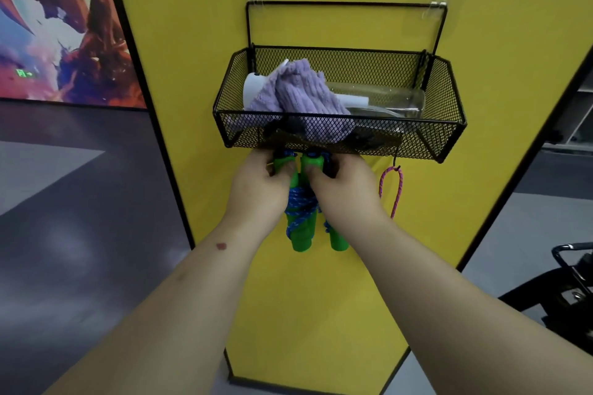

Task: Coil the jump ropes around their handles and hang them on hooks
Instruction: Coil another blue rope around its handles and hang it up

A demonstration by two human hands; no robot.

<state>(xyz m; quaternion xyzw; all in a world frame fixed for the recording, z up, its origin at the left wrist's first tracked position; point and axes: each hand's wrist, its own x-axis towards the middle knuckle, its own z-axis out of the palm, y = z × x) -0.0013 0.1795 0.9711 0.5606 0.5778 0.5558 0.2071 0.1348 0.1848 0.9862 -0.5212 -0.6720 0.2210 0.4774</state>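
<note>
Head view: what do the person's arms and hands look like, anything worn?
Both forearms are bare, no sleeves in view. The left hand and right hand wear no gloves; no rings or watch show. A small reddish mark sits near the left wrist.

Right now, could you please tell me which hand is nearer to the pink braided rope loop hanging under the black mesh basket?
Right. The right hand grips green handles just beside the pink braided rope loop; the left hand is farther away.

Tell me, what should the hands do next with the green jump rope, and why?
Probably lift the blue rope's top loop onto a hook under the basket. Both the left hand and right hand hold the green handles, already wrapped in blue rope, right below the basket. The hook itself is hidden.
</note>
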